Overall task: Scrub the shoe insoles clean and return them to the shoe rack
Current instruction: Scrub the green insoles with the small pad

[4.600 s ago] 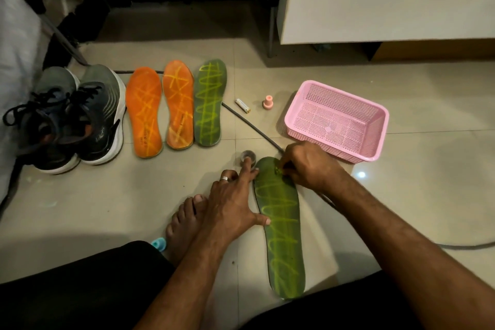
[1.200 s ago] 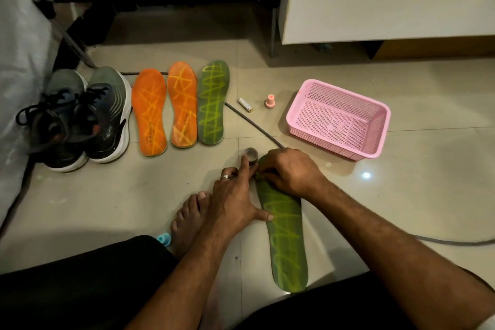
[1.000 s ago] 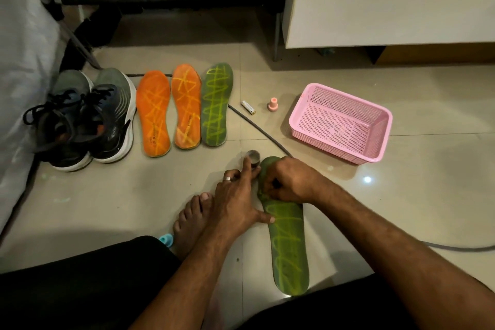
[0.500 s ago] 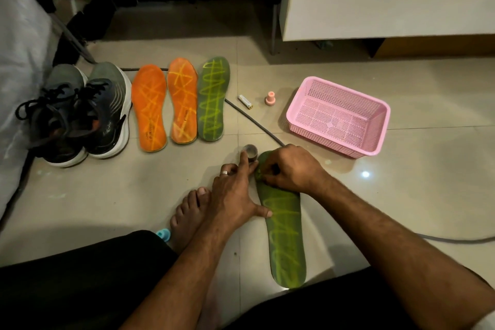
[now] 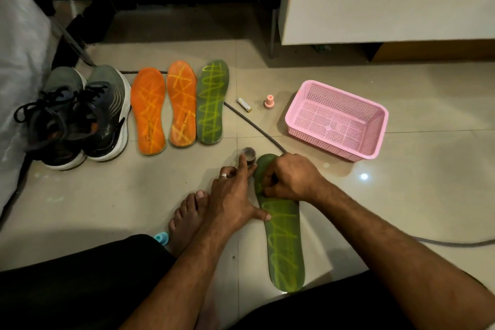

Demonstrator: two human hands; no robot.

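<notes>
Since 4.6 s earlier, right hand [image 5: 290, 178] shifted left on our green insole [image 5: 284, 244], fingers curled, contents unclear; left hand [image 5: 235, 195] flat, pinning its edge; we judged it light, floppy

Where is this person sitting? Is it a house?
Probably a home, on a tiled floor. A pair of sneakers sits beside shoe insoles, with a pink basket nearby.

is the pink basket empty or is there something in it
Empty, as far as the view shows. The pink basket stands upright on the floor, and its perforated bottom and inner walls show bare, with nothing lying inside.
</notes>
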